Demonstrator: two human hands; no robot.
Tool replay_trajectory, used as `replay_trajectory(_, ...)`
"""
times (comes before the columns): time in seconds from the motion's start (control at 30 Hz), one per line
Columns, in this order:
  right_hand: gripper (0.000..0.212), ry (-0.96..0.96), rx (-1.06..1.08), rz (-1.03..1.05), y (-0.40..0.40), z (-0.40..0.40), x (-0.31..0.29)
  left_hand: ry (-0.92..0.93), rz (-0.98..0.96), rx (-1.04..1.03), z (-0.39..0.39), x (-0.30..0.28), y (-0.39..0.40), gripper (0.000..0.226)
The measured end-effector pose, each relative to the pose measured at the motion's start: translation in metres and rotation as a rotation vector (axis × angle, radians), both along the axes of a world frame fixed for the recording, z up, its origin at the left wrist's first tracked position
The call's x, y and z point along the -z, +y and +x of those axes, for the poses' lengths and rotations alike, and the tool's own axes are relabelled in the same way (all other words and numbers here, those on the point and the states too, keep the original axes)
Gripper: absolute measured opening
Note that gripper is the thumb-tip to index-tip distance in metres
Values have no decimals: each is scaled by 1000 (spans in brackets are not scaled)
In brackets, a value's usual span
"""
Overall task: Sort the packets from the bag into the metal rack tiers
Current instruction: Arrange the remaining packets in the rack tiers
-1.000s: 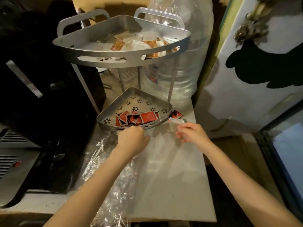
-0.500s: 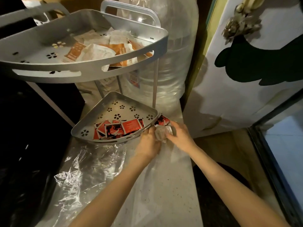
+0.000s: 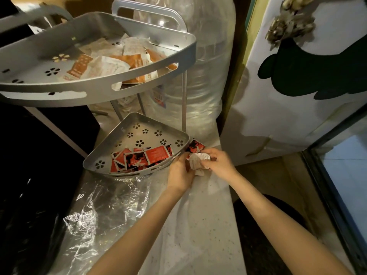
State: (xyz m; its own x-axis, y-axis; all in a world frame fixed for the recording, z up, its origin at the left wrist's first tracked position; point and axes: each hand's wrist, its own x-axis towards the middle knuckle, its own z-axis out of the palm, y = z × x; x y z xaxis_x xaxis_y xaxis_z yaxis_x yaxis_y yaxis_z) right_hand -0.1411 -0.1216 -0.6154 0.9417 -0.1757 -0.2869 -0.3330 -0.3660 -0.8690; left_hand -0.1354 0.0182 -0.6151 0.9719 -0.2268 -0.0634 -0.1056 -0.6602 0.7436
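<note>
A two-tier metal corner rack stands on the counter. Its upper tier (image 3: 139, 80) holds white and orange packets (image 3: 111, 64). Red-and-black packets (image 3: 139, 157) lie along the front wall of the lower tier (image 3: 123, 128). Just right of the lower tier, my left hand (image 3: 179, 173) and my right hand (image 3: 218, 163) meet around a small bunch of white packets (image 3: 196, 161), both gripping it. One red-and-black packet (image 3: 195, 146) lies on the counter behind my hands. The clear plastic bag (image 3: 99, 211) lies flat and crumpled in front of the rack.
A large clear water bottle (image 3: 200, 76) stands behind the rack. A white door with a dark shape (image 3: 297, 96) rises at the right. A black appliance (image 3: 29, 175) borders the counter on the left. The counter's right edge (image 3: 236, 225) drops to the floor.
My left hand has moved right from the lower tier's front to join the right hand on the white packets. The view has shifted closer and to the right.
</note>
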Motion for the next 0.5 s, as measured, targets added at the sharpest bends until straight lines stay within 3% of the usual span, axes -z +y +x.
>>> replay_trajectory(0.2, 18, 74, 132, 193, -8, -8, -33, -59, -118, 38, -5, -30, 9, 34)
replay_trajectory(0.5, 16, -182, 223, 333, -6, -20, -140, -308, -13, 90, -16, -124, 33, 19)
